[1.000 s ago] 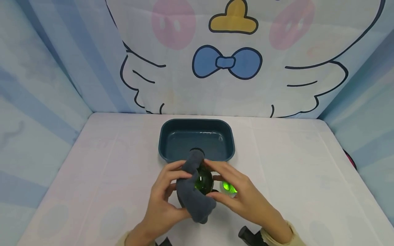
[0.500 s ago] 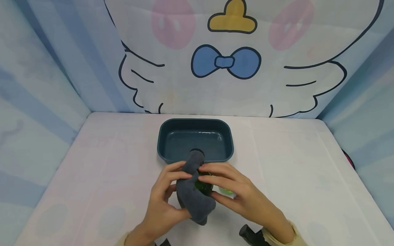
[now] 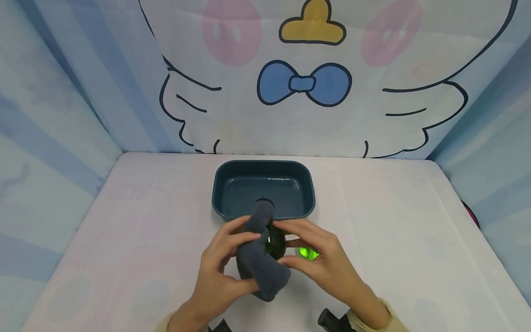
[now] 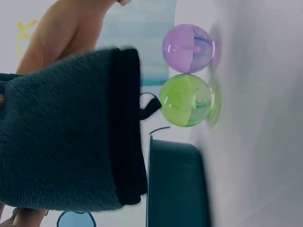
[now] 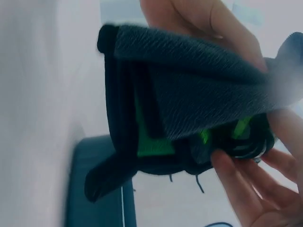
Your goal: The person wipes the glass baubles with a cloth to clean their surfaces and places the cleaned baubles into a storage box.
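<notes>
A dark grey-blue cloth hangs bunched around a green see-through ball, whose right side shows through a gap in the folds. My left hand grips cloth and ball together from the left, fingers over the top and thumb below. From the right, my right hand holds the ball's bare side between thumb and fingers. Both are raised above the table. In the right wrist view, the cloth covers most of the ball, with only patches of green showing. Its dark-edged end hangs loose in the left wrist view.
A dark teal rectangular tray stands just beyond the hands. A bright green clear ball and a purple one lie side by side on the table; the head view shows only the green ball, partly behind the right hand.
The right hand's fingers spread over the ball half a second ago, then drew back right, uncovering its side and the green ball on the table. The left hand stays nearly still.
</notes>
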### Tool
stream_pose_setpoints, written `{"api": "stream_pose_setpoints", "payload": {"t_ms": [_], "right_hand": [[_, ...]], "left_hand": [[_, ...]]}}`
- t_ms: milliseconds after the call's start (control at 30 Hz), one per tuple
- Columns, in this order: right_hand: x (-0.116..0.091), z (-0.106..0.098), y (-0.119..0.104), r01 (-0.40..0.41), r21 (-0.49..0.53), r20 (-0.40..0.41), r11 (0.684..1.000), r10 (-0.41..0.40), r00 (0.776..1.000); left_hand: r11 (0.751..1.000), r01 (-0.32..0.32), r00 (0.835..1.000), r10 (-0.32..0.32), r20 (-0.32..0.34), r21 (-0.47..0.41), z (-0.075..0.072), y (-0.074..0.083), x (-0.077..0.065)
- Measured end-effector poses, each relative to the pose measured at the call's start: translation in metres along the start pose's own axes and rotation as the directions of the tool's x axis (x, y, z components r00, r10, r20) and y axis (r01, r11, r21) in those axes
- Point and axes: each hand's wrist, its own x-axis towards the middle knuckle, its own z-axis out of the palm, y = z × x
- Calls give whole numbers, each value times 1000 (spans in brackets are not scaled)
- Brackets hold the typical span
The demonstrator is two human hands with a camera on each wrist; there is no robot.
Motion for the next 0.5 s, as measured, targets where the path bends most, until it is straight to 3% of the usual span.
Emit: {"api": "stream_pose_setpoints", "payload": {"t_ms": [233,433,500], "right_hand": [[1,0,0,14,28,12,1000,-14,1000],[0,-5,-2,-38,-16,82,999,39,996],[0,-7,-3,-20,-39,105,999,24,994]], "left_hand": [[1000,-27,999,26,-39,-12,1,-2,1],[999,-25,998,24,-53,-27,2,0,1],[999,-26,998,24,-54,-35,1,1,1]]}}
